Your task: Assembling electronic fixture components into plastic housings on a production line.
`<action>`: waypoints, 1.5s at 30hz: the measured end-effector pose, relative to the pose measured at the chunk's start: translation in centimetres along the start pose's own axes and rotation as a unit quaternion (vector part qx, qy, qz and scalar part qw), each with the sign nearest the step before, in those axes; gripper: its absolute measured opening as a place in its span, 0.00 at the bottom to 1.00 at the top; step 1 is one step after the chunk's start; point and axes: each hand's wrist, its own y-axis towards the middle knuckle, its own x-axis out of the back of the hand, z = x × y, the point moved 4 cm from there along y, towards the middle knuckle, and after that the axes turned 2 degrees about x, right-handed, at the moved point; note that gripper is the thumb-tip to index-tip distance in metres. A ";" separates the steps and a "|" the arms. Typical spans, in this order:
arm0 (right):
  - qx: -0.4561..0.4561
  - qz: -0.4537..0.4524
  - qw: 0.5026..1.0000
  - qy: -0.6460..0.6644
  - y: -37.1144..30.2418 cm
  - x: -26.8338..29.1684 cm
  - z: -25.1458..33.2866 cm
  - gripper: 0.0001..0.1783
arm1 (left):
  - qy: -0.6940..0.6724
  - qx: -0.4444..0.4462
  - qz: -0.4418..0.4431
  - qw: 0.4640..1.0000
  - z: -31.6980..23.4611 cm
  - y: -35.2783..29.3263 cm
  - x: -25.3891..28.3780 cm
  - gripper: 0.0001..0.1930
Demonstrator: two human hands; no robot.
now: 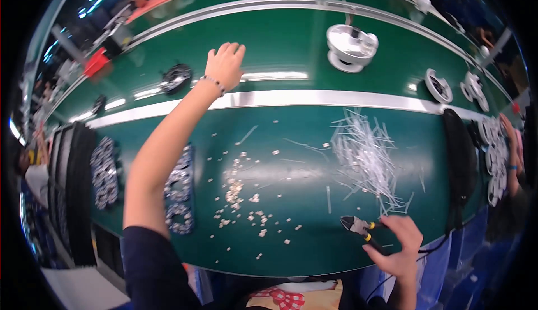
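My left hand is stretched out over the green conveyor belt, beyond the pale rail. It looks empty, palm down with the fingers a little apart, and a beaded bracelet circles the wrist. Near the front right of the green worktable, my right hand holds a pair of diagonal cutters by the black and yellow handles. Their jaws point left. Just beyond the cutters lies a heap of thin, clear-white strips. Small whitish connector-like pieces are scattered across the middle of the table.
White round housings and a dark round part stand on the belt. Trays of ring-shaped parts lie beneath and left of my left arm. A black bag-like object borders the table's right side. Other people work around the line.
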 end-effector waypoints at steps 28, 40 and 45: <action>0.118 0.110 0.986 0.039 -4.7 -7.7 5.5 0.31 | -0.007 0.220 0.024 0.975 18.5 -23.5 9.8 0.16; 0.109 0.003 0.994 -0.007 -5.6 -8.1 1.0 0.32 | -0.252 -0.192 -0.067 0.946 -16.6 -20.8 19.5 0.16; 0.236 -0.177 0.953 0.071 -6.7 -4.8 1.5 0.29 | -0.330 -0.356 -0.048 0.873 -23.7 -23.3 21.4 0.16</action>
